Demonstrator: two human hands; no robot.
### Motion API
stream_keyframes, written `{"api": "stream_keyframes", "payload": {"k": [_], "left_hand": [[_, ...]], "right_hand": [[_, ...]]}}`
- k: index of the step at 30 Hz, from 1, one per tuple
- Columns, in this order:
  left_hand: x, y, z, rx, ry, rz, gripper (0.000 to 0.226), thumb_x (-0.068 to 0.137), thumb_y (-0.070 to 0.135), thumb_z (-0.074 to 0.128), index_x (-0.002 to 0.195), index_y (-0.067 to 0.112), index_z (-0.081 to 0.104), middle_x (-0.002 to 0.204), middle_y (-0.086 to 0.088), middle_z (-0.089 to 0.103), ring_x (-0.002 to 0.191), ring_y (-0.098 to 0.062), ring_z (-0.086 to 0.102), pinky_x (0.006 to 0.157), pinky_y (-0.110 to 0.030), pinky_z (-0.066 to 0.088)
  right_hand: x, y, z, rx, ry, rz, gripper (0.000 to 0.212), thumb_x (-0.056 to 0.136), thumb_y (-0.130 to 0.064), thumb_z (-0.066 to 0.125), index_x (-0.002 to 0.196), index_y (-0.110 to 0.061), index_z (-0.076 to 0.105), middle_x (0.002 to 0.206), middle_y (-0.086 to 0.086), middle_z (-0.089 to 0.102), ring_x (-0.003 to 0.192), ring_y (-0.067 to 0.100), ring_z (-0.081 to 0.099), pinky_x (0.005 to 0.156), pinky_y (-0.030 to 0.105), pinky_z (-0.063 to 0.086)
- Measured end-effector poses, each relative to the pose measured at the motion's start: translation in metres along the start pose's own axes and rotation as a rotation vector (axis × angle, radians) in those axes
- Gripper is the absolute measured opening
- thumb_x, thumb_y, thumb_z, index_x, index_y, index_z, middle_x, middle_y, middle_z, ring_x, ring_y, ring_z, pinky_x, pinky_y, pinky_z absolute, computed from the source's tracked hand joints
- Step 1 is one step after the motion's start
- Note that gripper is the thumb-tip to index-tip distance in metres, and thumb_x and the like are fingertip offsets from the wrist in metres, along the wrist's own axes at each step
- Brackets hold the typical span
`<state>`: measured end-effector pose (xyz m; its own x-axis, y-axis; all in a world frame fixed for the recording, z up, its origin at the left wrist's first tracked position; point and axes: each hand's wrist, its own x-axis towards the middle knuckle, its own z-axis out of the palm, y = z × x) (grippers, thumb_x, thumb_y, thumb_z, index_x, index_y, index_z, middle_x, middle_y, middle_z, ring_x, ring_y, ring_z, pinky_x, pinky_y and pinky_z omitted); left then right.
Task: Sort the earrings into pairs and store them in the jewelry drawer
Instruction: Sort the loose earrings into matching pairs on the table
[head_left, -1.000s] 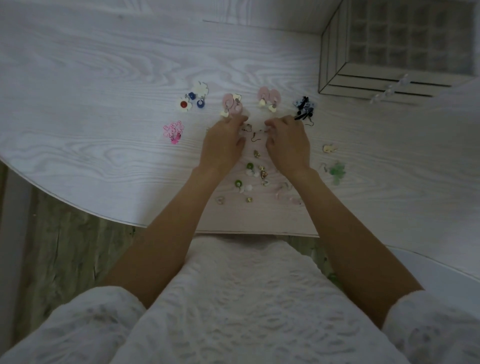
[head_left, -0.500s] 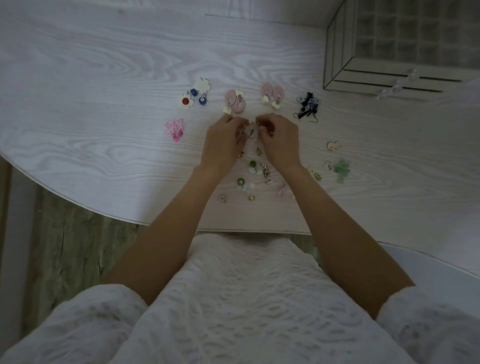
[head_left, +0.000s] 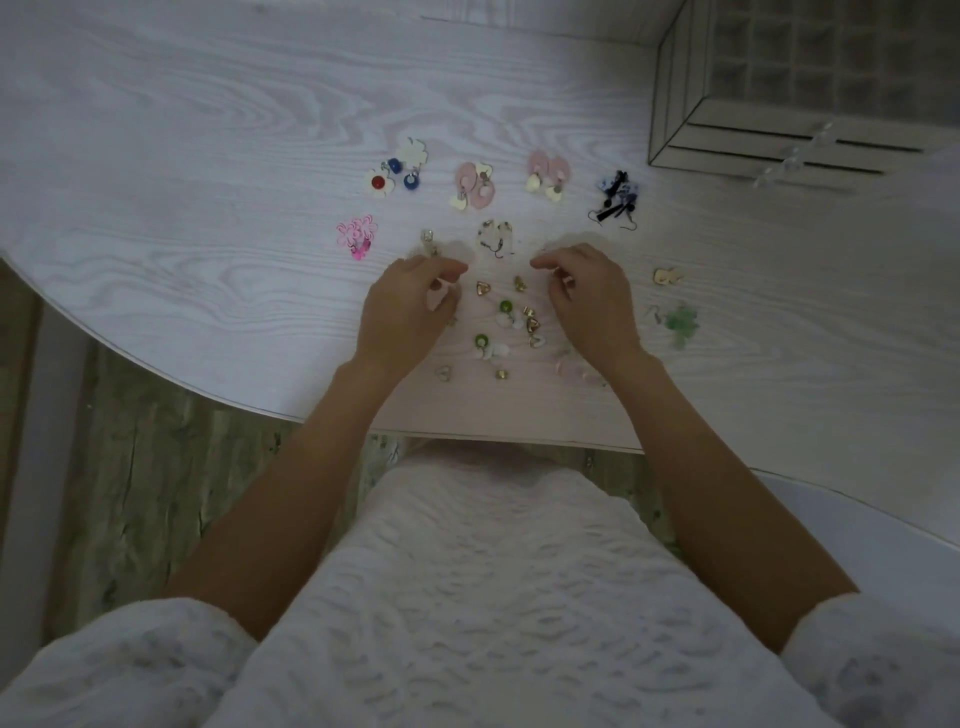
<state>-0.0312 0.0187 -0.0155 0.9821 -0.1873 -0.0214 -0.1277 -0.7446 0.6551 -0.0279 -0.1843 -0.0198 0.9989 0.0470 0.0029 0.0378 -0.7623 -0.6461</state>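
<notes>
Left hand: our left hand (head_left: 402, 312) rests low over the surface (head_left: 208, 156), fingers curled inward with thumb and forefinger close together; we cannot tell whether they pinch anything.
Right hand: our right hand (head_left: 589, 301) sits opposite, fingers also curled, forefinger and thumb pointing toward the middle; whether they pinch something small we cannot tell.
Clear pair: a pale, see-through pair of earrings (head_left: 496, 239) lies just beyond the two hands, between them, touching neither.
Sorted row: farther back we see the flower pair with red and blue centres (head_left: 395, 171), a pink pair with cream hearts (head_left: 474, 186), a second pink pair (head_left: 548, 174), and a dark blue-black pair (head_left: 615, 197), each group apart from the next.
Bright pink pair: the hot-pink earrings (head_left: 357, 238) lie to the left of the left hand, apart from it.
Unsorted heap: between the wrists lie small gold pieces (head_left: 530, 325) and green-and-white earrings (head_left: 485, 345), close together.
Right side: a cream earring (head_left: 667, 275) and a green one (head_left: 680, 321) lie beyond the right hand, apart.
Jewelry drawer: the jewelry drawer (head_left: 753, 140) stands at the far right of the surface, its gridded compartments dim, well apart from the earrings.
</notes>
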Motion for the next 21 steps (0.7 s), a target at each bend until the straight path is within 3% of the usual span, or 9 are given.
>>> {"api": "stream_keyframes", "payload": {"k": [3, 8, 15, 21], "left_hand": [[-0.001, 0.003, 0.007, 0.149, 0.009, 0.056, 0.031, 0.080, 0.018, 0.068, 0.110, 0.015, 0.064, 0.100, -0.005, 0.067, 0.094, -0.027, 0.053, 0.074, -0.027, 0.038], [0.011, 0.007, 0.020, 0.272, -0.016, 0.108, 0.028, 0.075, 0.022, 0.070, 0.102, 0.015, 0.069, 0.096, -0.007, 0.067, 0.092, -0.032, 0.054, 0.077, -0.036, 0.042], [-0.002, 0.001, 0.020, 0.231, -0.069, 0.176, 0.013, 0.077, 0.017, 0.069, 0.090, 0.017, 0.071, 0.089, -0.004, 0.068, 0.085, -0.029, 0.053, 0.074, -0.034, 0.041], [-0.015, -0.008, 0.018, 0.246, -0.035, 0.184, 0.020, 0.079, 0.028, 0.064, 0.093, 0.017, 0.070, 0.088, -0.002, 0.067, 0.085, -0.027, 0.054, 0.075, -0.034, 0.041]], "right_hand": [[-0.006, 0.001, 0.008, -0.109, -0.079, -0.080, 0.028, 0.086, -0.002, 0.052, 0.109, -0.011, 0.066, 0.103, 0.012, 0.061, 0.095, 0.027, 0.053, 0.074, 0.023, 0.037], [-0.005, 0.000, 0.012, -0.155, -0.090, -0.101, 0.021, 0.087, -0.006, 0.054, 0.103, -0.007, 0.068, 0.098, 0.012, 0.062, 0.092, 0.028, 0.053, 0.070, 0.033, 0.045], [-0.016, 0.003, 0.007, -0.139, -0.084, -0.097, 0.018, 0.083, -0.002, 0.059, 0.098, -0.005, 0.068, 0.099, 0.012, 0.064, 0.090, 0.029, 0.056, 0.072, 0.027, 0.040], [-0.025, 0.004, -0.008, -0.122, -0.004, -0.094, 0.023, 0.079, 0.004, 0.057, 0.097, -0.006, 0.067, 0.097, 0.013, 0.063, 0.089, 0.029, 0.055, 0.077, 0.019, 0.034]]}}
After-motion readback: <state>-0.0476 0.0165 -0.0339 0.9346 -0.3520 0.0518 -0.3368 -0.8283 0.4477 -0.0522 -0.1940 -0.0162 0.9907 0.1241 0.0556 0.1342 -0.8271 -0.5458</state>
